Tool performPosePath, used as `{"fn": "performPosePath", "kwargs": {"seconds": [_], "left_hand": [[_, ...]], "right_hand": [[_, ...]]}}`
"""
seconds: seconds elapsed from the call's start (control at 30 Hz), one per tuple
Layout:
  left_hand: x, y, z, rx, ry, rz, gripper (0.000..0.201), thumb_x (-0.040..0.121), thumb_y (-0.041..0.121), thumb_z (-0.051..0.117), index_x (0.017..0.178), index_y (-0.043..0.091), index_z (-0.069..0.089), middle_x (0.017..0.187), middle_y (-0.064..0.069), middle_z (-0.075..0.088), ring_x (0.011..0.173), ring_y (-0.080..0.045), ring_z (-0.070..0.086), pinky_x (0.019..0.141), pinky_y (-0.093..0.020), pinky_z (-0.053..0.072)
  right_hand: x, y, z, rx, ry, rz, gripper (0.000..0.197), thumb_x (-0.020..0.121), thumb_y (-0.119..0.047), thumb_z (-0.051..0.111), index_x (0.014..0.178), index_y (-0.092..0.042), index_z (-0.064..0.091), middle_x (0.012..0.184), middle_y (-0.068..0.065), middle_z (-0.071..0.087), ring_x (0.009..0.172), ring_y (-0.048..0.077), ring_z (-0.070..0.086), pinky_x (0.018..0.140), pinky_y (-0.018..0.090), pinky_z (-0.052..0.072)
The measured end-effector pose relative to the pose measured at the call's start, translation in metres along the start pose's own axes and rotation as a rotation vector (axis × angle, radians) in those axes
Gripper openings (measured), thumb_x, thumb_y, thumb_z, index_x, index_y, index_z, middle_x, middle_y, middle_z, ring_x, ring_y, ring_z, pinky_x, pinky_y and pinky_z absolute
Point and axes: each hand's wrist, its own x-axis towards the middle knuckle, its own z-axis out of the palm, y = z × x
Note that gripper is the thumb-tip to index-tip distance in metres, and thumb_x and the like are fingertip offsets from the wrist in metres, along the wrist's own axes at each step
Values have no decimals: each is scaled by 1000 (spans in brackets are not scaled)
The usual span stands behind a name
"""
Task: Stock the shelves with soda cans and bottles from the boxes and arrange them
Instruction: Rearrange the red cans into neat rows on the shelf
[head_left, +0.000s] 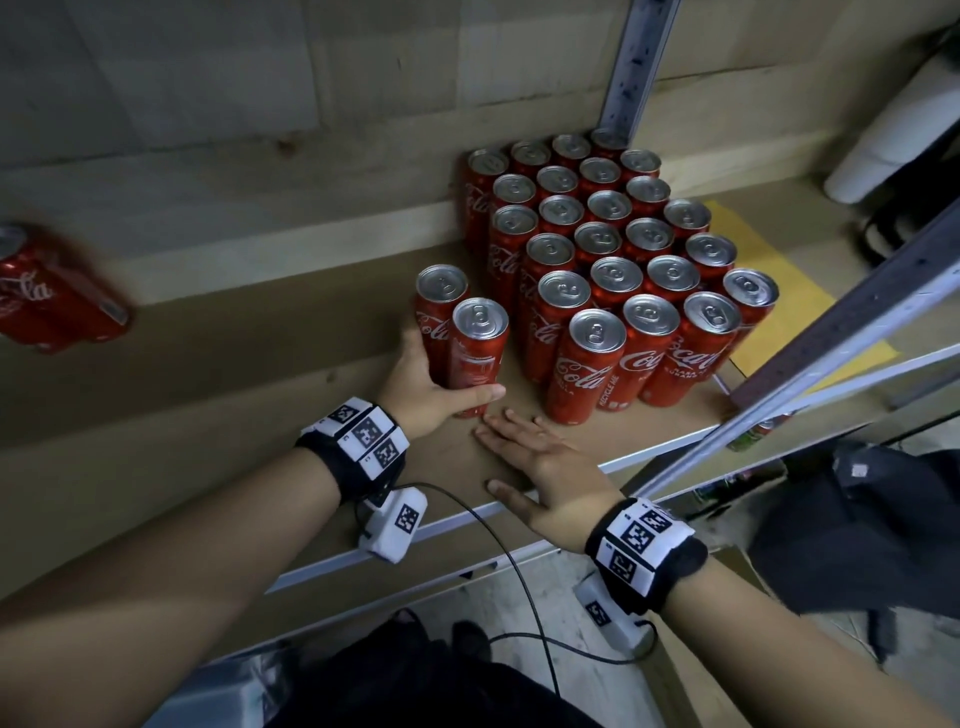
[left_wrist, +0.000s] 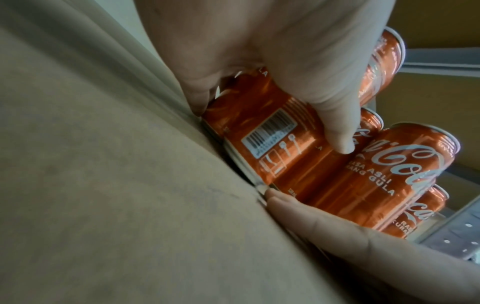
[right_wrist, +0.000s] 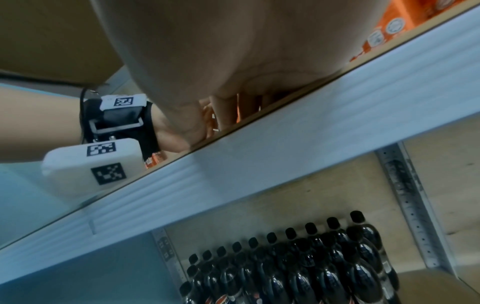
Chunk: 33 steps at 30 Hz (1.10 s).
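Two cans (head_left: 460, 338) clasped in the left grip (head_left: 431, 387), for sliding beside the block (head_left: 618, 260); right grip (head_left: 540, 462) lies spread flat on the shelf (head_left: 260, 405).

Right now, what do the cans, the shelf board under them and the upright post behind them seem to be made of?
Cans: thin metal, probably aluminium; bare silvery lids with pull tabs, glossy red printed walls.
Shelf board: brown, matte, looks like fibreboard or cardboard sheet; hard to tell which.
Upright post: grey painted metal, perforated, scuffed with dark marks.
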Motion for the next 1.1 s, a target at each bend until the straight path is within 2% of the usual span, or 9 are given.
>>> {"fn": "performPosePath", "kwargs": {"seconds": [0.1,0.2,0.27,0.47,0.6,0.67,0.8,0.93,1.1], "left_hand": [[6,4,6,24,-11,23,130,50,55,94,150,19,19,144,8,50,131,-7,50,115,-35,39],[11,9,15,38,-36,43,128,65,39,94,156,14,7,147,8,42,131,-3,43,109,-23,34],[15,10,21,42,-56,64,133,67,35,93,158,15,-2,150,8,37,132,-3,39,106,-19,32],[23,8,27,43,-103,96,141,58,42,97,157,23,-3,156,2,32,140,-10,38,116,-32,34],[30,6,28,53,-120,76,155,42,65,94,156,27,-3,159,2,30,143,-10,35,120,-41,33],[33,4,30,48,-131,57,158,37,69,93,155,30,-5,158,4,31,143,-10,35,119,-42,34],[41,1,35,62,-143,22,161,34,69,95,151,42,-11,158,7,32,144,-10,36,118,-44,36],[46,5,35,162,-122,36,155,29,76,92,135,61,-21,158,9,34,145,-13,36,118,-48,34],[47,7,34,238,-106,69,158,27,82,87,143,53,-15,156,9,37,144,-16,38,118,-50,32]], "right_hand": [[0,0,1,39,36,20,69,96,-56,44,158,-27,36,165,-9,28,155,9,15,128,33,7],[1,-3,1,59,67,45,66,95,-50,54,156,-27,40,164,-9,33,155,9,18,127,30,7],[0,-3,2,50,79,48,65,96,-49,55,156,-27,41,163,-8,34,154,10,19,126,29,7],[1,-2,5,49,88,45,71,93,-59,42,156,-26,42,163,-7,35,154,11,21,128,35,12],[1,0,9,37,109,38,69,93,-58,44,154,-27,44,162,-7,38,154,11,23,128,37,14],[1,1,10,28,120,34,65,95,-54,49,154,-26,44,161,-7,39,154,11,24,127,37,16],[0,2,11,18,138,18,61,98,-49,53,154,-26,45,160,-6,41,153,12,25,127,37,16],[-1,2,10,-6,125,10,62,99,-53,47,155,-26,42,161,-6,38,154,12,22,127,34,11],[-1,1,10,-22,111,12,62,100,-52,47,156,-25,40,162,-5,37,155,12,20,127,34,10]]}}
